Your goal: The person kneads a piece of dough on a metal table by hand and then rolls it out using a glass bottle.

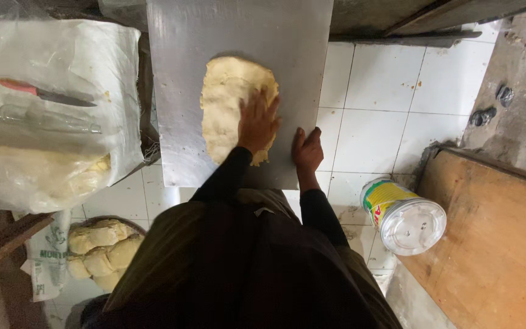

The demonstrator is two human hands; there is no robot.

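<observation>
White floor tiles (pixel 366 122) are showing beneath and to the right of a bare metal sheet (pixel 214 36) that is serving as the work surface. A flattened slab of pale dough (pixel 226 97) is lying on the sheet's middle, long axis running away from the person. Left hand (pixel 258 122) is pressing flat on the dough's near right part, fingers spread, palm down, gripping nothing. Right hand (pixel 307 152) is resting at the sheet's near right edge, fingers curled over it, clear of the dough. At the far left, a red-handled knife (pixel 47 93) is lying on plastic-covered sacking (pixel 92 49). Dough lumps in a basket (pixel 101 247) are sitting at the lower left. A yellow lidded plastic tub (pixel 404 214) is lying beside a wooden board (pixel 488 244).
</observation>
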